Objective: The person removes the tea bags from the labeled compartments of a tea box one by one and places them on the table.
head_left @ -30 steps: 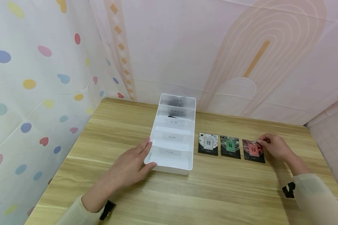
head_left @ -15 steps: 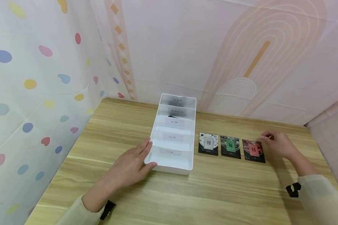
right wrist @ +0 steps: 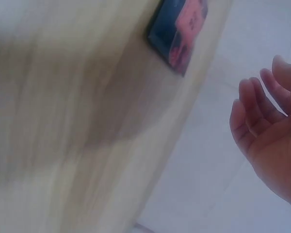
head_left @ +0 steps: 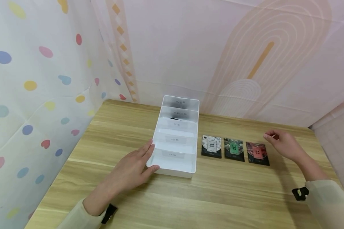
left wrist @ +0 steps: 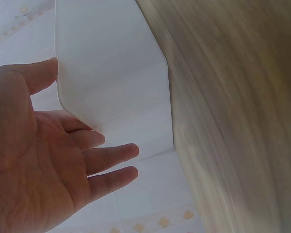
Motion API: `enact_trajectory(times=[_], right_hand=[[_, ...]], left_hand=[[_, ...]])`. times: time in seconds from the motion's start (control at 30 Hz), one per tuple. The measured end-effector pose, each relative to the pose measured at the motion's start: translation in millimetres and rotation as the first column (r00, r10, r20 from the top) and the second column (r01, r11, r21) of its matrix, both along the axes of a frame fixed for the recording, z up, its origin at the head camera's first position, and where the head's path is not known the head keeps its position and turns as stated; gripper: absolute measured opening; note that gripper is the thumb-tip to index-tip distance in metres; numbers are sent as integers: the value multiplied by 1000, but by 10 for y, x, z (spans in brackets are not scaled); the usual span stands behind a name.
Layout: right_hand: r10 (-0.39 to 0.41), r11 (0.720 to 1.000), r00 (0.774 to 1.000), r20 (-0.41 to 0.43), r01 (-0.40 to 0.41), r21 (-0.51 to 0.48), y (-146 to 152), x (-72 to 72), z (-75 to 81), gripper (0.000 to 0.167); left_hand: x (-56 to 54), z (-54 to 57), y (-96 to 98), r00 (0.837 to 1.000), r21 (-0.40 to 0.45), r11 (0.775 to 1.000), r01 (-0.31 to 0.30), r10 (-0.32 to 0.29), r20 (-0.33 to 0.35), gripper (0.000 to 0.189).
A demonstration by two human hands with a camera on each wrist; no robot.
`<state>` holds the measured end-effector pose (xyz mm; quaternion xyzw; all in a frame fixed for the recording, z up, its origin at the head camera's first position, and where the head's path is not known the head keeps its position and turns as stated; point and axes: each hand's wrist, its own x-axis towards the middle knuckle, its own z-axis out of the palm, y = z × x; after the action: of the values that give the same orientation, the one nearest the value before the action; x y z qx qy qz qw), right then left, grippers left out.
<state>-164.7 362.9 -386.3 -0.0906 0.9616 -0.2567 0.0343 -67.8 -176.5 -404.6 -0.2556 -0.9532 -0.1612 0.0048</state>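
While left hand [head_left: 130, 167] braces, right hand [head_left: 286, 146] hovers

Spread left fingers touch the white divided box [head_left: 175, 173]; right fingers, loosely bent, hold nothing near the red tea packet [head_left: 258, 154] on the table [head_left: 232, 197]. I'd press lightly, lest the box slide.

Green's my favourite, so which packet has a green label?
The middle packet, between the white one beside the box and the red one near the right hand. Only its label is green.

White divided box [head_left: 175, 148], three packets [head_left: 234, 149] flat beside it
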Motion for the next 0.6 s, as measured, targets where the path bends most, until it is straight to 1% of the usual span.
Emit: enact_trajectory(times=[0.2, 0.43, 0.6], right_hand=[[3, 1000, 1000, -10, -3, -17, -105, 17, 90, 41], [41, 998, 993, -113, -45, -37, -249, 63, 170, 31], [61, 995, 985, -159, -72, -63, -379, 81, 218, 28]], left_hand=[[-7, -11, -11, 1000, -8, 1000, -5, 5, 12, 78], [-6, -13, -11, 1000, -15, 1000, 0, 0, 2, 79], [-4, -5, -7, 1000, -9, 1000, 2, -2, 3, 78]])
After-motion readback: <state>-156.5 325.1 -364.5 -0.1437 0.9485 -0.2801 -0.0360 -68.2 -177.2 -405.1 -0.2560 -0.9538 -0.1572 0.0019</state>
